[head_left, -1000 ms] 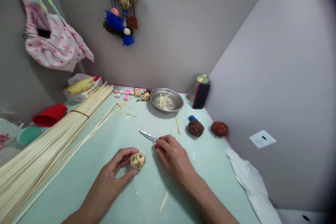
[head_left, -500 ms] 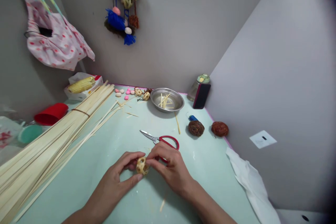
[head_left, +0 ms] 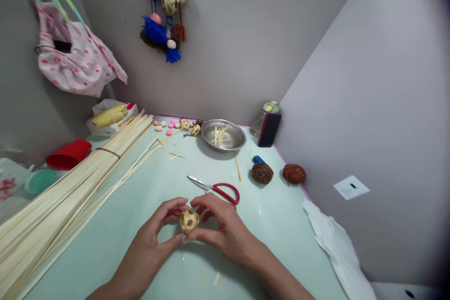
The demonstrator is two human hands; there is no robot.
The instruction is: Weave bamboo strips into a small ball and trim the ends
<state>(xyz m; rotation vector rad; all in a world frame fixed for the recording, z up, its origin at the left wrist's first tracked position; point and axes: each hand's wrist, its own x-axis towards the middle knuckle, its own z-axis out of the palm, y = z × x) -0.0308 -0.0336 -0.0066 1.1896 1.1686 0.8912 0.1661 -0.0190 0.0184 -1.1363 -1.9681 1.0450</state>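
A small woven ball of pale strips (head_left: pixel 189 221), with openwork holes, sits between my two hands over the near middle of the table. My left hand (head_left: pixel 154 232) curls round its left side, thumb at the bottom and fingers behind. From the right, my right hand (head_left: pixel 228 229) holds the same ball, its thumb low and its forefinger arched over the top. Just beyond my right hand lie scissors (head_left: pixel 227 192) with red handles, blades pointing left; one handle loop is partly hidden by that hand.
Bundled pale strips (head_left: pixel 91 168) lie along the left. A steel bowl (head_left: pixel 225 145) with short strips stands at the back, near pink beads (head_left: pixel 169 132). Brown yarn (head_left: pixel 262 173), reddish yarn (head_left: pixel 294 174), a phone (head_left: pixel 269 130) and white cloth (head_left: pixel 337 243) are on the right.
My right fingers have moved from pinching at the ball's right side to curving around it. The ball has turned and shifted slightly left.
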